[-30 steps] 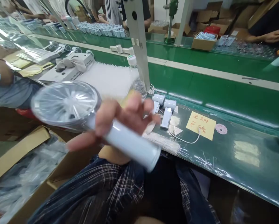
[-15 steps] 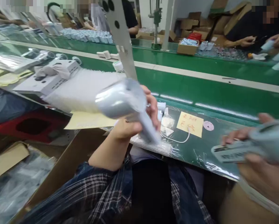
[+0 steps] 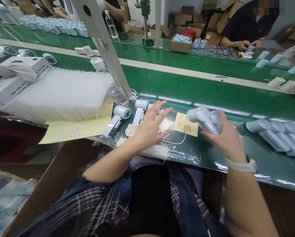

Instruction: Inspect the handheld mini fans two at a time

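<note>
My left hand [image 3: 151,126] hovers over the plastic-covered bench with its fingers spread and nothing in them. It is just above a white cable [image 3: 175,141] and small clear bags, next to two pale blue clip-like fan parts [image 3: 120,115]. My right hand [image 3: 224,135] is closed round a pale blue handheld fan [image 3: 203,119], blurred by motion, held just right of a yellow note [image 3: 186,124] with red writing. A row of pale blue fan handles [image 3: 277,136] lies on the bench at the right.
A water bottle [image 3: 108,82], a stack of white foam sheets [image 3: 56,95] on yellow paper and a grey metal post [image 3: 103,46] stand at the left. The green conveyor [image 3: 211,89] runs behind. Other people work across the belt. An open carton [image 3: 26,194] sits at my lower left.
The fan that my left hand held has gone from it, and that hand has opened over the bench. My right hand has come in from the right holding a fan. The view has turned right.
</note>
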The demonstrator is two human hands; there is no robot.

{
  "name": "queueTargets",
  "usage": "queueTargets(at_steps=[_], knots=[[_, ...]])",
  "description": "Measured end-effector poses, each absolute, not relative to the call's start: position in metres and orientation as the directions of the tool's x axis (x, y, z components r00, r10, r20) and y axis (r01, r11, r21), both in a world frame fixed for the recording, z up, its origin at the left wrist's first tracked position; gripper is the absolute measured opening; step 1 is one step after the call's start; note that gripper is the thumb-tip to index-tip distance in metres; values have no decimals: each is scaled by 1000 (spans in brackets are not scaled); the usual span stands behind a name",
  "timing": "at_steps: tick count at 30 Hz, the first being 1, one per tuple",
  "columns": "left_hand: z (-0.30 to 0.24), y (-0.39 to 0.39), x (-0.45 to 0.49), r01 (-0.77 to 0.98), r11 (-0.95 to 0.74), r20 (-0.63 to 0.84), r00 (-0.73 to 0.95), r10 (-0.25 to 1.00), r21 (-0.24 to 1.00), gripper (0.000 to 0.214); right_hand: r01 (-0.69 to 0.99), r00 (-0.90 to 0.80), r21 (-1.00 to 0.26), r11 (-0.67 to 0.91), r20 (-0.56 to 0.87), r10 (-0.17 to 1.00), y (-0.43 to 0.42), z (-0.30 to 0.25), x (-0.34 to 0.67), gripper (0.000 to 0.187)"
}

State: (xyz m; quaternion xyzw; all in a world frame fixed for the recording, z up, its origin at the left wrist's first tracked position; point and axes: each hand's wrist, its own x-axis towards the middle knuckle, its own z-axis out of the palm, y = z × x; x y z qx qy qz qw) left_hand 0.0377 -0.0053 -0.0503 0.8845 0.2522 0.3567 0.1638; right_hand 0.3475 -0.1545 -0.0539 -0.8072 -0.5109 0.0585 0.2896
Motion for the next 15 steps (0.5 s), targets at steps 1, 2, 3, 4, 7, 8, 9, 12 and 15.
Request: queueTargets(at_steps=[1, 2, 3, 4, 7, 8, 9, 12, 15], knots=[[-51, 4, 13, 471, -771, 493, 594, 636, 429, 51, 808, 520, -418, -416, 174, 836, -159, -58, 381, 112], [-53, 12, -12, 619, -669, 449, 501, 740, 412, 42, 805, 555, -340, -485, 148, 818, -165, -64, 413, 108], [-56, 18, -35, 749, -546, 395, 404, 825, 374, 42, 804, 569, -296, -516, 130, 812, -172, -69, 439, 103], [-60, 23, -55, 847, -434, 338, 329, 882, 307, 45, 807, 575, -259, -531, 135, 807, -178, -74, 459, 99], [-75, 27, -84, 963, -238, 162, 217, 963, 129, 58, 712, 691, -239, -660, 406, 598, -184, -75, 469, 83], [-78, 27, -85, 971, -215, 112, 203, 973, 107, 62, 698, 692, -268, -663, 489, 531, -178, -71, 455, 79], [-81, 28, -84, 974, -198, 75, 191, 979, 107, 64, 711, 675, -300, -636, 544, 499, -169, -65, 435, 75], [-80, 32, -77, 965, -165, 69, 154, 986, 204, 65, 905, 388, -317, -283, 348, 853, -117, -51, 351, 70], [-71, 26, -78, 898, -151, 225, 60, 973, 414, 61, 881, 99, -472, -36, 109, 989, -49, -57, 271, 74]])
